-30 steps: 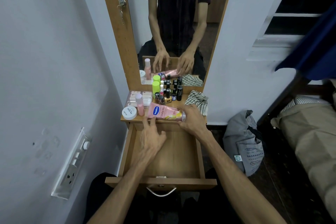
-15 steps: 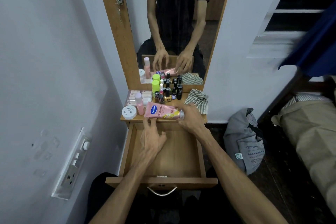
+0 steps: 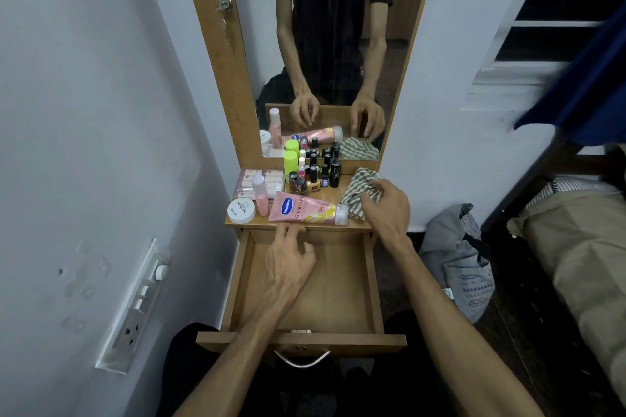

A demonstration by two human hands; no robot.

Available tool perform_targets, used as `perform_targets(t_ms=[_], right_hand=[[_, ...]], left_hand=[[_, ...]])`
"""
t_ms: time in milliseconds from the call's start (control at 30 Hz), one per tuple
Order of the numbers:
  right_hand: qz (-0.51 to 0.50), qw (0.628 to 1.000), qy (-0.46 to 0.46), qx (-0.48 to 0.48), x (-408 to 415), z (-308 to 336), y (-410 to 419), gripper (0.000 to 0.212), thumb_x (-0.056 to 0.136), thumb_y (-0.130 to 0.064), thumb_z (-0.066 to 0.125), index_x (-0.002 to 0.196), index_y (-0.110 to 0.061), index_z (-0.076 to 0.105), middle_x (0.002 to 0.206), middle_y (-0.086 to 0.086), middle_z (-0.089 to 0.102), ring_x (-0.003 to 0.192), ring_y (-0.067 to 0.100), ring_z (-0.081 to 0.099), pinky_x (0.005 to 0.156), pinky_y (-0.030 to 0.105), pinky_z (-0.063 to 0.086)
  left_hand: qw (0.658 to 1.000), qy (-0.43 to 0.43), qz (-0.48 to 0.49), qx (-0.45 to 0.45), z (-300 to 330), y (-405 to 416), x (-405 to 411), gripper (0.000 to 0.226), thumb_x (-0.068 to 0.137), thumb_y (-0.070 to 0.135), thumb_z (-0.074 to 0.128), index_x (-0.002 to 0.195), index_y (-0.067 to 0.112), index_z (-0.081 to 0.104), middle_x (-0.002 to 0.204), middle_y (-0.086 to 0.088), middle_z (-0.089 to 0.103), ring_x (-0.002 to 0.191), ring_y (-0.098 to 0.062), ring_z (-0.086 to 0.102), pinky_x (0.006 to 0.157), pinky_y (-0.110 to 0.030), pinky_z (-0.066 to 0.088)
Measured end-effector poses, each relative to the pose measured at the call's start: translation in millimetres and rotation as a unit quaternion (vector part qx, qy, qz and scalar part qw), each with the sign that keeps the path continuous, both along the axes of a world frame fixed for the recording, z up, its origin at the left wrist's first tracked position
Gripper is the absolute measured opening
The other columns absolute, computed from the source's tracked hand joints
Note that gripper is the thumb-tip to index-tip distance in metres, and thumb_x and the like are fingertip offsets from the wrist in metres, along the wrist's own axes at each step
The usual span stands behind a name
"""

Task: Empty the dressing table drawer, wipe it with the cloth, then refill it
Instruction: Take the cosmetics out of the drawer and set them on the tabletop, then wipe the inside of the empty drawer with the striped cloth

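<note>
So, emptied drawer (image 3: 325, 284) at lower centre, bottles parked on the bench (image 3: 352, 223) above, right hand (image 3: 386, 206) grip pinching the striped cloth (image 3: 359, 186) right of centre, left hand (image 3: 288, 261) loosely spread over the drawer, wiping and refilling still to go.

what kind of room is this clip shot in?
Most likely a bedroom, in a dressing corner. A narrow wooden dressing table with a tall mirror carries cosmetics, among them a pink lotion tube and nail polish bottles. At the right edge there looks to be bedding.
</note>
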State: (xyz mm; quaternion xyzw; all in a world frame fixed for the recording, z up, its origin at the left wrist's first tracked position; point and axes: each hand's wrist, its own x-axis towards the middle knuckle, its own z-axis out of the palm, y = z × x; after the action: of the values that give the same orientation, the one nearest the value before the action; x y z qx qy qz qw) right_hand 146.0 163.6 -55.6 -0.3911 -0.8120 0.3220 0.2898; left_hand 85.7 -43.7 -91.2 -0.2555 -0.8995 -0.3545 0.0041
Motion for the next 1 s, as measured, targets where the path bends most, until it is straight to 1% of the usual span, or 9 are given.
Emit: perform_targets(t_ms=[100,167,300,400,500,633,733,900,1000], right_hand=[[-0.034,0.999,-0.003,-0.018,0,-2,9,0.047,0.083,-0.031,0.070,0.125,-0.011,0.069,0.118,0.010,0.074,0.109,0.029,0.066,0.086,0.036,0.053],[-0.056,0.998,-0.004,-0.033,0,-4,14,0.051,0.082,-0.034,0.070,0.127,-0.010,0.067,0.117,0.011,0.073,0.109,0.031,0.065,0.084,0.037,0.053],[-0.075,0.993,-0.016,-0.087,-4,-8,25,0.059,0.083,-0.036,0.071,0.133,-0.008,0.060,0.122,0.016,0.069,0.116,0.036,0.060,0.086,0.038,0.049],[-0.080,0.989,-0.030,-0.121,-10,-11,34,0.065,0.083,-0.046,0.072,0.134,-0.008,0.058,0.124,0.015,0.069,0.116,0.035,0.062,0.090,0.039,0.050],[-0.089,0.986,-0.028,-0.140,-19,-10,39,0.060,0.082,-0.048,0.072,0.127,-0.010,0.063,0.120,0.012,0.071,0.111,0.032,0.064,0.085,0.036,0.049],[-0.082,0.982,-0.031,-0.165,-25,-8,45,0.039,0.085,-0.037,0.073,0.115,-0.011,0.070,0.114,0.009,0.073,0.103,0.028,0.065,0.078,0.028,0.042],[-0.088,0.977,0.012,-0.195,-23,-10,52,0.026,0.086,-0.033,0.071,0.103,-0.012,0.074,0.100,0.003,0.073,0.096,0.024,0.067,0.077,0.027,0.044],[-0.076,0.956,0.122,-0.255,-11,-3,58,0.020,0.086,-0.028,0.070,0.079,-0.009,0.069,0.079,0.000,0.072,0.078,0.016,0.064,0.071,0.031,0.048],[-0.057,0.938,0.189,-0.286,-2,9,57,0.016,0.087,-0.020,0.070,0.074,-0.013,0.065,0.076,-0.002,0.068,0.075,0.011,0.060,0.071,0.030,0.048]], left_hand=[[0.998,0.046,-0.021,0.045,11,16,2,0.017,0.081,0.016,0.067,0.098,0.016,0.069,0.104,0.005,0.064,0.077,-0.010,0.057,0.064,-0.026,0.046],[0.994,0.078,-0.043,0.067,22,32,2,0.010,0.082,0.014,0.067,0.092,0.015,0.069,0.097,0.005,0.064,0.078,-0.006,0.053,0.064,-0.024,0.045],[0.986,0.121,-0.106,0.037,35,73,-7,0.020,0.086,0.022,0.063,0.102,0.011,0.069,0.099,0.000,0.062,0.086,-0.009,0.052,0.071,-0.026,0.045],[0.982,0.137,-0.126,-0.010,40,98,-11,0.025,0.086,0.026,0.064,0.106,0.014,0.070,0.103,0.000,0.061,0.093,-0.014,0.053,0.086,-0.030,0.042],[0.979,0.150,-0.132,-0.030,42,114,-13,0.024,0.086,0.028,0.064,0.105,0.015,0.070,0.103,0.000,0.062,0.097,-0.015,0.053,0.093,-0.035,0.041],[0.978,0.154,-0.136,-0.042,36,120,-13,0.025,0.086,0.031,0.063,0.105,0.016,0.070,0.105,0.001,0.063,0.098,-0.015,0.053,0.094,-0.036,0.041],[0.977,0.155,-0.142,-0.031,33,119,-13,0.027,0.087,0.033,0.062,0.106,0.016,0.071,0.105,0.001,0.064,0.097,-0.014,0.053,0.095,-0.036,0.042],[0.981,0.132,-0.139,0.009,39,120,-10,0.029,0.088,0.030,0.062,0.111,0.014,0.070,0.106,0.000,0.063,0.097,-0.013,0.052,0.088,-0.031,0.040],[0.982,0.123,-0.140,0.028,46,121,-3,0.030,0.089,0.029,0.061,0.114,0.012,0.068,0.105,-0.001,0.063,0.094,-0.011,0.052,0.085,-0.031,0.045]])
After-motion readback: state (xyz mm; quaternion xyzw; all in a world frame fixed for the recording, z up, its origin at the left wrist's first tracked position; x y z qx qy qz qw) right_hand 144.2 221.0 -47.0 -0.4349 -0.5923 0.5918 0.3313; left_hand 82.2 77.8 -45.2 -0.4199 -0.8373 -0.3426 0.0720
